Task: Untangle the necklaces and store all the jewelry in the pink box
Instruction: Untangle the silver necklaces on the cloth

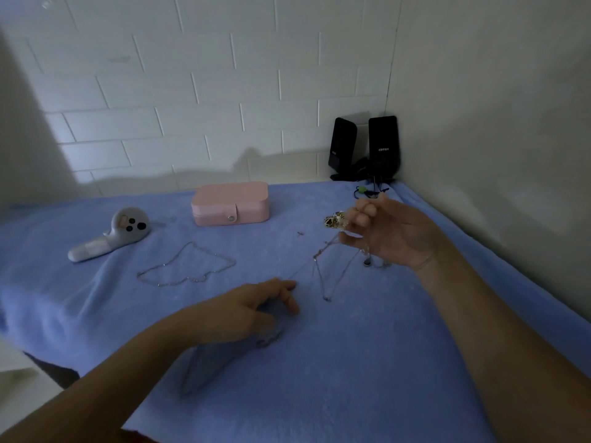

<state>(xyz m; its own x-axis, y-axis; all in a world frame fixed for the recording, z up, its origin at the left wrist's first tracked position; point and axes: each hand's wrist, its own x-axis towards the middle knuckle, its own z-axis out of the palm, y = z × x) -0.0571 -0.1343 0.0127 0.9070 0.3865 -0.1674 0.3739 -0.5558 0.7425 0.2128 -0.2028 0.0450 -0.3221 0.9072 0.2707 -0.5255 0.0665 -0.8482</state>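
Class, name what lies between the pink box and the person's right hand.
A small gold jewellery cluster, close beside the right hand, and a tiny loose piece on the blue cloth; the head view shows both.

fuzzy blue cloth (351,362), matt pink box (230,203)

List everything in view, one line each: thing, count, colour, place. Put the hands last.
cloth: one, blue, covering the surface.
box: one, pink, closed, far middle of the cloth.
tangled necklaces: number unclear, silver, lifted off the cloth, centre right.
loose necklace: one, silver, flat on the cloth before the box.
jewelry pile: one, gold, on the cloth right of the box.
handheld device: one, grey, left of the box.
speakers: two, black, far right corner.
left hand: near centre, pinching a strand.
right hand: raised at right, pinching the tangle.
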